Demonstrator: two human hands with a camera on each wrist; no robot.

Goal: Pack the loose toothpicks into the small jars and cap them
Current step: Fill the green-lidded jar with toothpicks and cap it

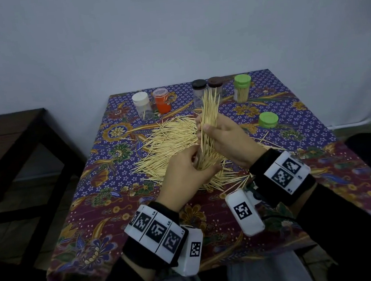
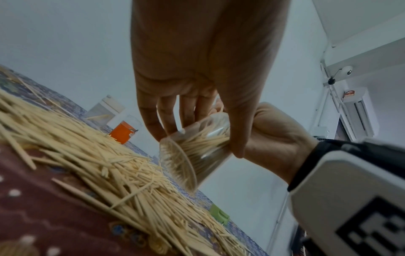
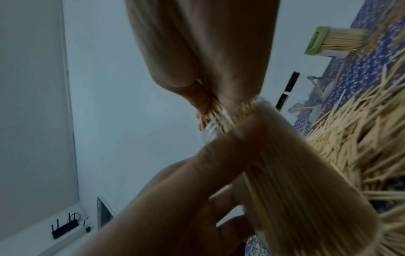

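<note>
My left hand [image 1: 184, 170] grips a clear round jar [image 2: 192, 149]; at one o'clock my right hand [image 1: 228, 139] pinches thin wooden toothpicks [image 1: 208, 117].

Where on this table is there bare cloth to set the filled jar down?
Bare tablecloth lies along the near edge, before the left hand, and at the far right corner behind the green-capped jar. The middle is crowded with loose toothpicks.

Table [image 1: 322, 171] under floral cloth: loose toothpick pile [image 1: 170, 139] mid-surface; five capped jars [image 1: 200, 93] along far edge; green lid [image 1: 268, 119] near right edge.
</note>
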